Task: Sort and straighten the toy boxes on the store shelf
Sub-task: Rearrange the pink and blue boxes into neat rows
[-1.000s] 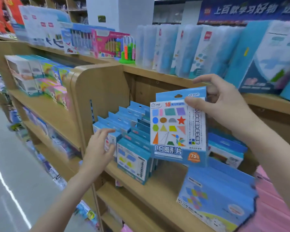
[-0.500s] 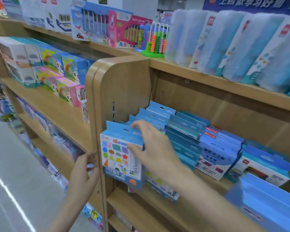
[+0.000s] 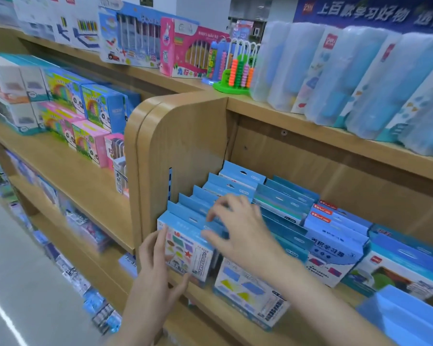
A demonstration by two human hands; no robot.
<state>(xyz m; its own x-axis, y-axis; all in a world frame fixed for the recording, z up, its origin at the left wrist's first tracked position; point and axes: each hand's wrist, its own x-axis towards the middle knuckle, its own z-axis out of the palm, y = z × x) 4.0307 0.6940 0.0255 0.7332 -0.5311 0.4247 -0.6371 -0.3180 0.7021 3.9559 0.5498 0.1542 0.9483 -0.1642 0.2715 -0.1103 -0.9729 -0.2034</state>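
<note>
A blue shapes box (image 3: 185,248) with coloured shapes on its white front stands at the front of the left row on the wooden shelf (image 3: 238,318), against the side panel. My left hand (image 3: 158,265) presses its left edge and lower corner. My right hand (image 3: 238,228) rests on its top, fingers spread over the hang tab and the boxes behind. Several more blue boxes (image 3: 225,186) stand in a row behind it. A second row (image 3: 250,290) starts just to the right.
The wooden side panel (image 3: 185,146) borders the row on the left. Further blue boxes (image 3: 335,245) fill the shelf to the right. An abacus (image 3: 235,68) and clear cases (image 3: 360,78) stand on the shelf above. Colourful boxes (image 3: 80,113) fill the left unit; the aisle floor lies lower left.
The shapes box went from my raised right hand down to the front of the left row. My left hand came from the panel edge onto the box's left side.
</note>
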